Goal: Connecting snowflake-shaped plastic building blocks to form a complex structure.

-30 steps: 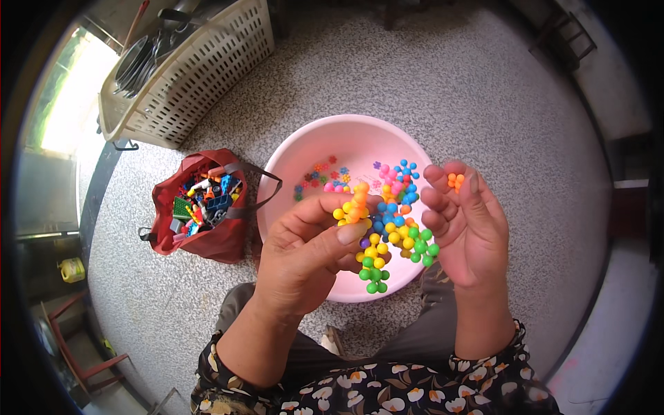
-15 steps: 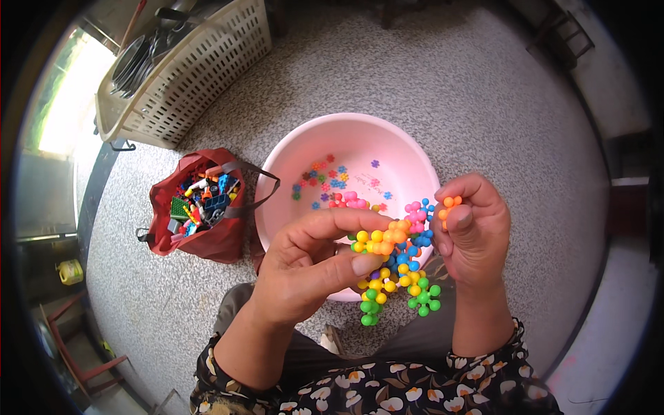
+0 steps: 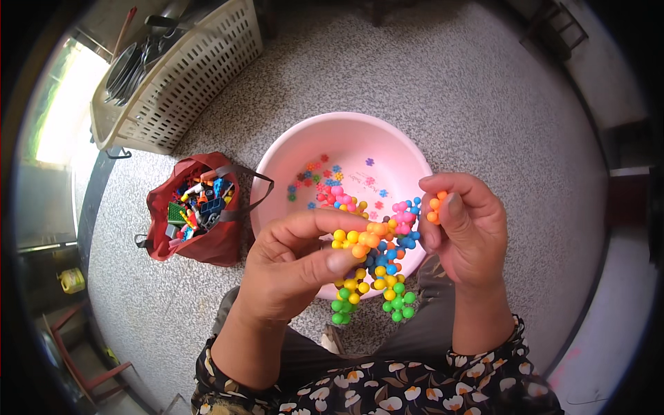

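My left hand (image 3: 294,259) is closed, thumb and forefinger pinching a cluster of joined knobbed plastic pieces (image 3: 380,261) in yellow, orange, blue, pink and green. Part of the cluster is hidden behind my fingers. To its right, my right hand (image 3: 474,228) pinches one orange knobbed piece (image 3: 434,207) between thumb and forefinger, a little apart from the cluster. Beneath both hands is a pink basin (image 3: 285,149). Small flower-shaped marks or pieces in several colours (image 3: 325,173) show on its bottom; I cannot tell which they are.
Left of the basin stands a red bag (image 3: 162,214) full of mixed toy bricks, its dark strap reaching the basin's rim. A cream slotted basket (image 3: 187,76) holding pans is at the far left. A wooden stool (image 3: 553,31) stands at the far right, on the speckled floor (image 3: 498,117).
My left hand has moved the cluster slightly left and tilted it. The orange piece in my right hand has also shifted a little left.
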Action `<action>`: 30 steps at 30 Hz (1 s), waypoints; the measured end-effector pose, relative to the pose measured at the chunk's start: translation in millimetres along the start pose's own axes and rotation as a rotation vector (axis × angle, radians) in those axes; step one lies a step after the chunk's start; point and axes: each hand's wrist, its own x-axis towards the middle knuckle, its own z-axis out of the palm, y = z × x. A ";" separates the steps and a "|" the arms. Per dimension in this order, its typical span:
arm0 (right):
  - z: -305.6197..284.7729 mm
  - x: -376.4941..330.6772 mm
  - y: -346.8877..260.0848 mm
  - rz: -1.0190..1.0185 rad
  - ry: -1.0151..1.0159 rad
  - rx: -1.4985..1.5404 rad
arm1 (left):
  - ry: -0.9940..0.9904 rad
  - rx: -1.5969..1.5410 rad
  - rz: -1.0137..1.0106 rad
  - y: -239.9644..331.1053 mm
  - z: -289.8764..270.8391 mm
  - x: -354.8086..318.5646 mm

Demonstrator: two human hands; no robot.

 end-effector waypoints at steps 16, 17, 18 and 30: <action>7.9 -5.3 -22.1 -0.004 0.037 0.049 | 0.041 -0.370 -0.108 1.9 -7.4 4.5; 8.1 -4.6 -21.5 -0.028 0.039 0.041 | 0.058 -0.389 -0.117 1.6 -8.6 3.8; 7.9 -4.1 -21.7 -0.053 0.042 0.029 | 0.057 -0.389 -0.120 0.9 -9.9 4.3; 3.7 -6.9 -18.9 -0.171 -0.079 -0.241 | -0.075 -0.138 -0.124 -2.2 -5.3 8.4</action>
